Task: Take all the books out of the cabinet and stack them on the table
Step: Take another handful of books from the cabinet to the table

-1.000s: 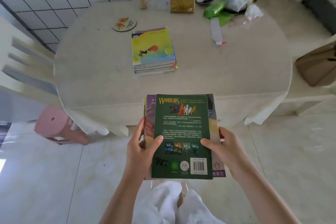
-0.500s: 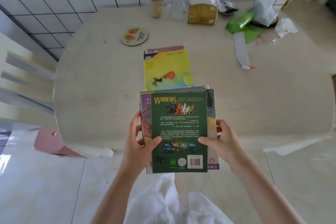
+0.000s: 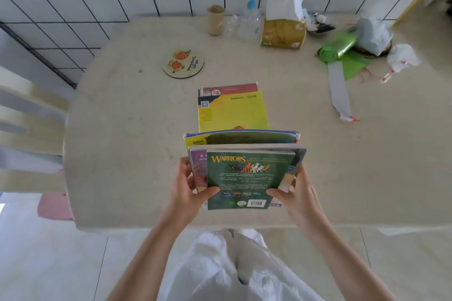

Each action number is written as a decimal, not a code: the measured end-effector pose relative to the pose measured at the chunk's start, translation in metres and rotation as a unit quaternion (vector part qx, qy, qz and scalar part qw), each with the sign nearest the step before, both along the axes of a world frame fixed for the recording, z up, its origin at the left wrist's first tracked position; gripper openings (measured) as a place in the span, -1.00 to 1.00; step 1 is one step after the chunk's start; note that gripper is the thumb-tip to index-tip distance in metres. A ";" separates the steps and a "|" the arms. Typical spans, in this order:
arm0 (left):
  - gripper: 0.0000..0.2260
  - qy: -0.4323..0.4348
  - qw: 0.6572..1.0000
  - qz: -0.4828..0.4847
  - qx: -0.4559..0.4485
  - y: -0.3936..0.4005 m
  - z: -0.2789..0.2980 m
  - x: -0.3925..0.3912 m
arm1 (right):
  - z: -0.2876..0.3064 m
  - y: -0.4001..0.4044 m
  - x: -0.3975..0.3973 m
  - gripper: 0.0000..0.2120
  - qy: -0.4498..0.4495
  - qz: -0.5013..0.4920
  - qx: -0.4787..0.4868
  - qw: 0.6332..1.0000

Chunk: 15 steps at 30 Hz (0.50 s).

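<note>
— While we lean over the table (image 3: 127, 129), what do we carry?
— Our left hand (image 3: 188, 186) and right hand (image 3: 297, 197) clamp a bundle of books (image 3: 247, 173) from both sides, thumbs pressed on the green cover on top.
— Where is it?
— Held above the near middle of the table, its far edge overlapping the stack of books (image 3: 232, 110) lying flat just beyond. A round coaster (image 3: 183, 63) sits farther left, a tissue box (image 3: 283, 29) by the far wall.

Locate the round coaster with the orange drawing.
In the head view the round coaster lies flat on the table, left of centre, beyond the stack of books and nearer than the paper cup.
</note>
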<state>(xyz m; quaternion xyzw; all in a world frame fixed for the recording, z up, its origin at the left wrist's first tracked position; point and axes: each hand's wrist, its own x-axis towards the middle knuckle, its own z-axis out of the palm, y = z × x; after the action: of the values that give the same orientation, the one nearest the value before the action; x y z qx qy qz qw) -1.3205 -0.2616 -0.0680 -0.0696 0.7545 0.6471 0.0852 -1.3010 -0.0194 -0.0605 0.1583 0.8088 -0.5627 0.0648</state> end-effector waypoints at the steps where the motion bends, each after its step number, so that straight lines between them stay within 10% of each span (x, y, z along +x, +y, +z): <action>1: -0.40 0.011 1.000 0.003 -0.009 0.003 -0.001 -0.001 | -0.004 0.000 -0.001 -0.30 0.009 -0.004 -0.002 1.000; 15: -0.56 0.019 0.989 0.079 -0.120 0.005 -0.047 0.018 | -0.049 0.009 -0.004 -0.30 0.076 0.056 0.045 0.995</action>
<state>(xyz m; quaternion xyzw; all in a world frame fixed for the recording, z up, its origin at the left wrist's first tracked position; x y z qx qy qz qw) -1.3028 -0.2567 -0.1154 -0.1266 0.8200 0.5581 0.0101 -1.3046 -0.0108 -0.1094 0.0729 0.8435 -0.5315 0.0274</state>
